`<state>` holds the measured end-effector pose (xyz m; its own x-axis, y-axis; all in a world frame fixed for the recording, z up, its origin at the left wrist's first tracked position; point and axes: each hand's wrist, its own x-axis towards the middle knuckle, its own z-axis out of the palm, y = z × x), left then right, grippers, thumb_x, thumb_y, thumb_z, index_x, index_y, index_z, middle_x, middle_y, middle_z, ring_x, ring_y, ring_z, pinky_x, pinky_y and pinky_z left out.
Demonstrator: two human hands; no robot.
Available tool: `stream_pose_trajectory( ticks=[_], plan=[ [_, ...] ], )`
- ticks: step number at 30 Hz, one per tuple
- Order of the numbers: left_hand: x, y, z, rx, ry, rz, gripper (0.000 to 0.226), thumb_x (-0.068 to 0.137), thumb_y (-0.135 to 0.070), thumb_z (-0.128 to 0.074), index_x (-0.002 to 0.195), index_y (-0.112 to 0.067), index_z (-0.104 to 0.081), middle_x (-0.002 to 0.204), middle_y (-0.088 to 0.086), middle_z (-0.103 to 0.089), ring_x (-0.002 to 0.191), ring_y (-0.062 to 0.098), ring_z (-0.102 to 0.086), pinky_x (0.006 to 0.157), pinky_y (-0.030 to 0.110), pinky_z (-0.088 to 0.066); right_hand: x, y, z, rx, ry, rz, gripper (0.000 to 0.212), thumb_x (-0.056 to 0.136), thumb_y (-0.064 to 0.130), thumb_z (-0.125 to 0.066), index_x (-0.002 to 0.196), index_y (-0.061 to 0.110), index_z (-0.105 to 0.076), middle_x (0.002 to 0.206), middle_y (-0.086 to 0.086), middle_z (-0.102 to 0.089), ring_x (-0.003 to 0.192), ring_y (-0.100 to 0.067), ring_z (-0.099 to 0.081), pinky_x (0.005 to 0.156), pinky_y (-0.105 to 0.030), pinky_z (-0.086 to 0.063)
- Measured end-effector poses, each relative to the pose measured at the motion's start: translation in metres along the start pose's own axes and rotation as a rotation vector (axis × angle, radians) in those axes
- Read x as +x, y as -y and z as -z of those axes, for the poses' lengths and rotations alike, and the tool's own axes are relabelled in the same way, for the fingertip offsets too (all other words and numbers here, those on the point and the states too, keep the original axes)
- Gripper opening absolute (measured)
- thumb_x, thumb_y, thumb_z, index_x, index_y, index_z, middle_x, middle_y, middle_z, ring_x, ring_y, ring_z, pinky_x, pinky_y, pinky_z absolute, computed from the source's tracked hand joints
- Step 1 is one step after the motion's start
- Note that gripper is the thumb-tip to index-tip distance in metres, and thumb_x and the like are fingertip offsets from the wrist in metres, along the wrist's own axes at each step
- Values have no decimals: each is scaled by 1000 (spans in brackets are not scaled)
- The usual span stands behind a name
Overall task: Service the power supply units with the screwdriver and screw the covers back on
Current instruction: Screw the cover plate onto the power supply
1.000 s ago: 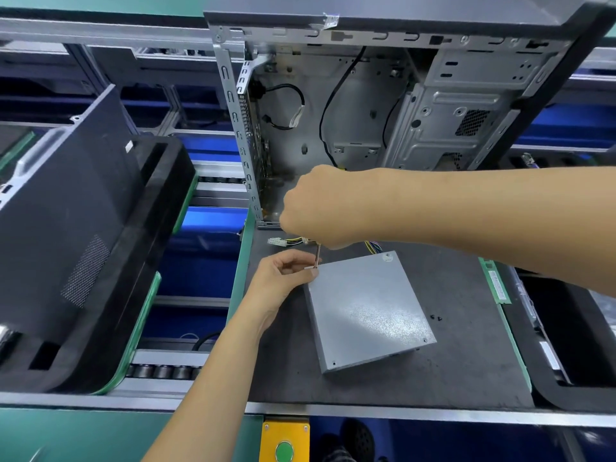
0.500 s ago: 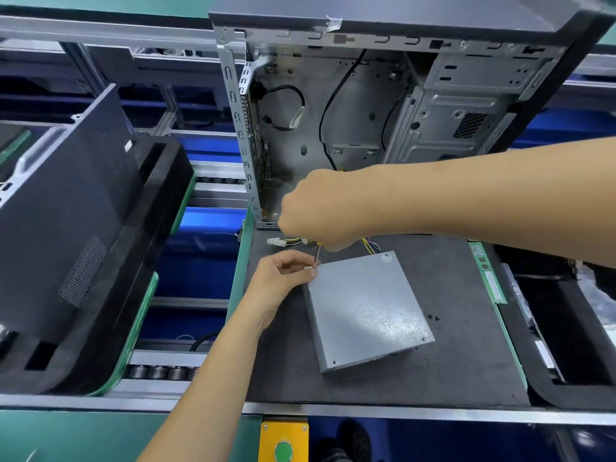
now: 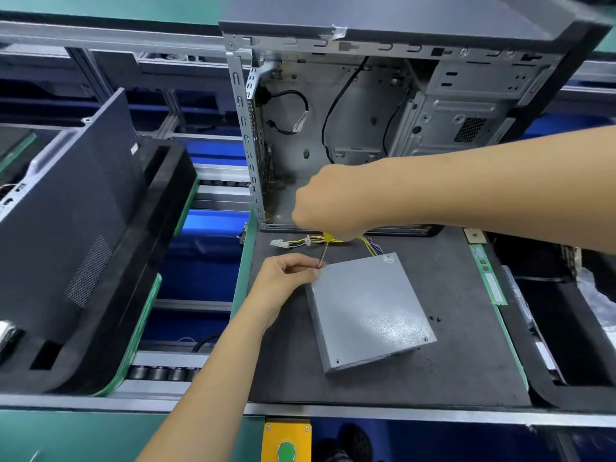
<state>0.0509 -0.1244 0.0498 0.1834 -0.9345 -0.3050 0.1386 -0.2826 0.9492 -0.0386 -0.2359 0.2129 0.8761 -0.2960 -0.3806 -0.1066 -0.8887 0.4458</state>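
A grey power supply unit point(image 3: 370, 308) lies flat on the dark work mat point(image 3: 450, 371), its coloured cables point(image 3: 370, 243) running toward the open case. My right hand point(image 3: 330, 205) grips a yellow-handled screwdriver point(image 3: 324, 251) from above, the handle mostly hidden in the fist. The metal shaft points down at the unit's far left corner. My left hand point(image 3: 286, 278) sits at that corner, thumb and fingertips pinched together at the screwdriver tip; a screw there is too small to make out.
An open grey computer case point(image 3: 416, 135) stands at the back of the mat. Two small black screws point(image 3: 435, 318) lie right of the unit. A green memory stick point(image 3: 490, 278) lies along the mat's right edge. A black case in foam point(image 3: 66, 228) stands left.
Both hands have stayed at the unit's far left corner with the screwdriver. The view has shifted slightly; nothing else has visibly moved.
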Motion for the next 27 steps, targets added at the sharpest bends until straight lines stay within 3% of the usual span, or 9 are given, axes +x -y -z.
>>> stream_pose_trajectory(
  ticks=[7,11,16,19,21,24,27],
  plan=[
    [-3,7,5,-41,25,-49,31,82,0,-74,99,-26,-76,106,-2,-75,105,16,-68,97,31,-49,-3,3,3,9,2,-17,7,78,17,-61,85,18,-61,61,-1,-50,55,-24,-53,61,-38,-55],
    [-5,8,6,-26,5,-66,27,81,-3,-76,89,-28,-76,99,0,-76,101,17,-68,93,32,-51,-7,4,5,86,18,-40,14,81,19,-61,95,17,-62,67,-2,-52,57,-23,-51,59,-35,-53],
    [-10,17,5,-42,45,-20,23,87,-17,-73,104,-32,-75,109,-2,-74,111,15,-65,102,30,-46,-13,5,10,85,27,-27,18,86,11,-54,102,14,-61,80,-7,-59,70,-28,-58,66,-37,-55],
    [-14,23,1,-116,70,-41,24,92,-15,-66,113,-26,-71,111,-1,-74,111,14,-66,96,22,-48,-18,4,15,74,51,-30,17,83,11,-56,99,15,-60,79,-4,-57,66,-25,-54,61,-32,-51],
    [-14,24,-1,-137,55,-67,24,93,-11,-64,113,-23,-70,111,1,-74,110,15,-66,91,18,-50,-18,3,16,51,88,-41,4,81,12,-55,85,14,-55,71,-3,-48,57,-21,-44,51,-26,-41],
    [-12,23,-1,-108,46,-94,26,92,-7,-65,113,-22,-70,111,1,-74,110,16,-66,92,19,-50,-20,0,17,37,103,-49,36,86,23,-60,62,19,-33,62,0,-35,50,-17,-31,47,-22,-27],
    [-13,21,1,-84,51,-106,28,92,-7,-65,113,-25,-71,112,-1,-74,110,14,-66,91,19,-50,-22,0,14,-14,91,-58,45,92,33,-57,64,17,-26,63,0,-29,51,-19,-29,46,-23,-22]
  ],
)
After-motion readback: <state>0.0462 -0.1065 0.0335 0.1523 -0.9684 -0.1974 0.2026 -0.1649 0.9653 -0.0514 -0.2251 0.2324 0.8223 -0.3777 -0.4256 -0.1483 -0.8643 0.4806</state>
